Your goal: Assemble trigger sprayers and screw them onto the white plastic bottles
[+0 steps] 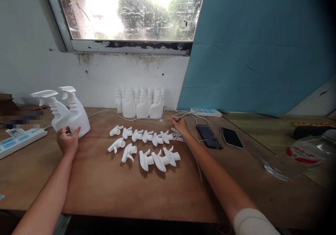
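At the left, my left hand [67, 140] has its thumb and fingers closed on the lower part of a white spray bottle [78, 117] with a trigger head fitted. A second white spray bottle [58, 110], also with its trigger head on, stands against it. My right hand [180, 124] reaches to the back of the table, fingers pinched together; what is between the fingertips is too small to make out. Just below that hand lie several small white rings [175, 135]. Two rows of loose white trigger heads [147, 136] lie on their sides between my hands.
Several white bottles without heads [142, 105] stand by the wall. A power strip [206, 112] and cables lie behind my right hand. Two phones [233, 138] and a large clear bottle [301, 154] are at right. Another power strip [22, 140] is at far left.
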Demonstrator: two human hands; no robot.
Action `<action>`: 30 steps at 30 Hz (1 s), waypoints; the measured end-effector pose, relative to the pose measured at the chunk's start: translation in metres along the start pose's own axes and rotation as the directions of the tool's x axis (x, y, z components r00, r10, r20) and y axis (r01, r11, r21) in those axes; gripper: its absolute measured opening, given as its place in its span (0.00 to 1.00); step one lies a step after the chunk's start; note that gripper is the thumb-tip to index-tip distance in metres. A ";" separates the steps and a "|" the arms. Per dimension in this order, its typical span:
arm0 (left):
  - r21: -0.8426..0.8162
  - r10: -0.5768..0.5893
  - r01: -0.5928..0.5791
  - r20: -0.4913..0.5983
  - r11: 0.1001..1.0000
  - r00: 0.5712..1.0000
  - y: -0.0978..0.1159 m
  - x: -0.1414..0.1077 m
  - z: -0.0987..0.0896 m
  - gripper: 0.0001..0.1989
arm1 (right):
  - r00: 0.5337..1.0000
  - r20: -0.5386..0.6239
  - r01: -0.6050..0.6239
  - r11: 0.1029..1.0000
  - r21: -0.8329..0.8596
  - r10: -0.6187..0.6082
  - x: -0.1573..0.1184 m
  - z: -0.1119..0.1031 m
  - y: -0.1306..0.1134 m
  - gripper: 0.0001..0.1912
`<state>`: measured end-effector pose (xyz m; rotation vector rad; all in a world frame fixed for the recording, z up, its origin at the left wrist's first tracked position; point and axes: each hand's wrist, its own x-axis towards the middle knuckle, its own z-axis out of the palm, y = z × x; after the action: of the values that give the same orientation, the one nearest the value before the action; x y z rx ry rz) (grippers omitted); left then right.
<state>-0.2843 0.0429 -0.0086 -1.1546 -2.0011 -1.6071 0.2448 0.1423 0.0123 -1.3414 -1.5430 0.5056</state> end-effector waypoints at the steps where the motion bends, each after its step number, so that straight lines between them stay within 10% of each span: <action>1: -0.007 0.026 -0.026 0.009 1.000 1.000 0.000 -0.002 0.002 0.16 | 1.000 -0.001 0.001 1.000 0.001 -0.001 0.009 0.008 0.002 0.20; 8: -0.162 0.001 0.026 0.165 0.986 0.986 0.006 -0.011 0.014 0.22 | 0.997 0.069 -0.019 1.000 -0.013 0.020 0.028 0.035 0.012 0.13; 18: -0.336 0.192 -0.091 0.282 0.937 0.940 0.045 -0.025 -0.001 0.24 | 0.998 -0.039 -0.045 0.999 -0.020 0.044 -0.020 -0.010 -0.020 0.20; 23: -0.361 0.595 -0.516 0.148 0.777 0.790 0.088 -0.036 0.002 0.16 | 0.937 0.339 -0.246 0.842 0.479 0.081 -0.078 -0.016 -0.077 0.22; 30: -0.260 0.753 -0.708 0.170 0.656 0.635 0.141 -0.072 -0.002 0.10 | 0.754 0.641 -0.594 0.562 0.575 0.141 -0.114 -0.018 -0.112 0.25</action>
<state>-0.1335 0.0189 0.0355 -2.0108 -1.2026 -1.2176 0.1930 -0.0005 0.0657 -0.8563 -1.1580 1.7472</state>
